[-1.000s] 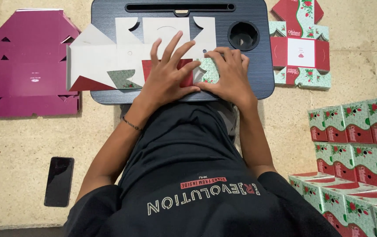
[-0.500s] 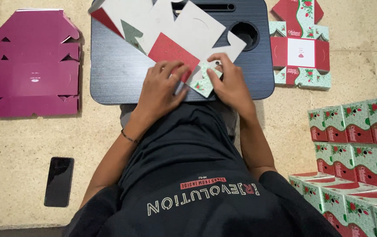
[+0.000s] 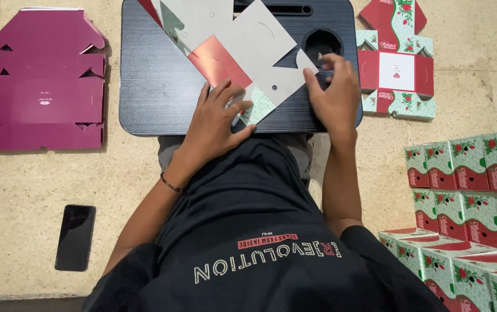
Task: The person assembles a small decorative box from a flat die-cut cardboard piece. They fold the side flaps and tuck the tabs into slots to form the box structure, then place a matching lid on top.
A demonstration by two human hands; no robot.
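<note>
Basically a flat die-cut carton blank [image 3: 248,52], grey inside with red and green printed flaps, lies tilted on the dark lap tray [image 3: 156,86]. Left hand [image 3: 216,124] presses its near edge, fingers spread flat; right hand [image 3: 332,86] pinches a tab on its right side. Looks light, thin, stiff between creases, likely to bend at the scores, so best held by the panel edges. Flat maroon blanks [image 3: 43,81] lie on the floor to the left, folded boxes [image 3: 468,167] to the right.
</note>
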